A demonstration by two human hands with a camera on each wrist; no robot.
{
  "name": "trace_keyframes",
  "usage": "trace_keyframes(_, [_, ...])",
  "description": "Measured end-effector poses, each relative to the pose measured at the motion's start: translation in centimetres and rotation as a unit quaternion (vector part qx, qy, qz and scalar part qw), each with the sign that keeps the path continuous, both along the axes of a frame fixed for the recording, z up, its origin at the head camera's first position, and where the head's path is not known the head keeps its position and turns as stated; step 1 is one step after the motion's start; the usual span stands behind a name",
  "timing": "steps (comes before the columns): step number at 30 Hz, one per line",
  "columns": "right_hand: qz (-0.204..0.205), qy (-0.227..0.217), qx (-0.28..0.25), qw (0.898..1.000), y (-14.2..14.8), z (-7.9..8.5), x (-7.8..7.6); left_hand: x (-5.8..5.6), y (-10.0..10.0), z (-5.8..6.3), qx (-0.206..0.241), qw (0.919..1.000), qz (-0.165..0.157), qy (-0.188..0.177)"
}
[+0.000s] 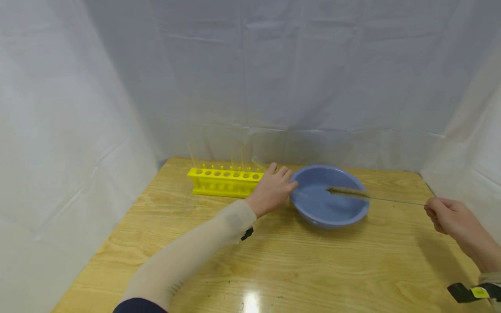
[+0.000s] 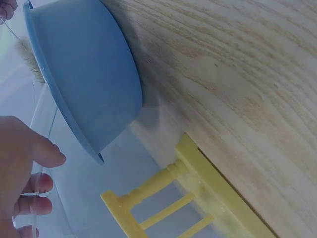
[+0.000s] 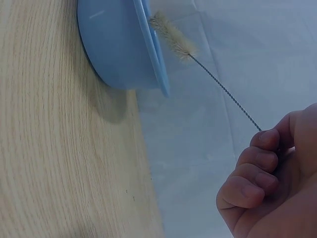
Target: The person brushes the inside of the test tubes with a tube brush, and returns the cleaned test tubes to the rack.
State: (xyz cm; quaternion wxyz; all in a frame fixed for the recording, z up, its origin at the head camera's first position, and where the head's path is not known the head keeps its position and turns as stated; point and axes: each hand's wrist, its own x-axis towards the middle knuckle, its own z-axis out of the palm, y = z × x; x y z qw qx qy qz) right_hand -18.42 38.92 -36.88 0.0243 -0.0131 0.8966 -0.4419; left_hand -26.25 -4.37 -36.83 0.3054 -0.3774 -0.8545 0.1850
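Nearest you, your beige sleeve [image 1: 195, 248] is spanning the wooden table [image 1: 297, 274]. Out to the right, your right hand [image 1: 450, 217] is clenching the wire stem of a bristle brush [image 1: 348, 192], whose head is hanging over the blue bowl [image 1: 317, 208]. Your left hand [image 1: 271, 190], beside the bowl's left rim, is grasping a clear tube [image 2: 44, 111], its fingers curling round the glass. The tube is lying roughly in line with the brush, with its end near the bristle tip; you cannot tell from here whether the tip is inside.

You are gripping the stem far from the bristles, so a sideways push could be bending the wire and sending the tip past the tube's mouth. Too hard a thrust could be cracking the glass, and a loose or wet left grip could be letting it drop against the rim.

The bowl is sitting upright under the brush; whether it is holding water, you cannot tell. Beyond your left wrist, the yellow rack [image 1: 223, 190] is standing upright, with faint upright tubes [image 1: 242, 155] showing above it; whether holes or pegs are holding them is unclear. Behind everything, a pale sheet [image 1: 266, 87] is hanging.
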Motion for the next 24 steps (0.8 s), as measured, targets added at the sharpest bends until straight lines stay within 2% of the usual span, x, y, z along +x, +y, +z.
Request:
trace_keyframes(13, [0.001,-0.006,0.010,1.000,-0.32,-0.29,0.23,0.11,0.66,0.61,-0.053,0.9979,0.002,0.037])
trace_keyframes(24, [-0.001,0.003,0.018,1.000,-0.56,-0.66,0.41,-0.07,1.05,0.63,-0.059,0.9962,-0.007,0.063])
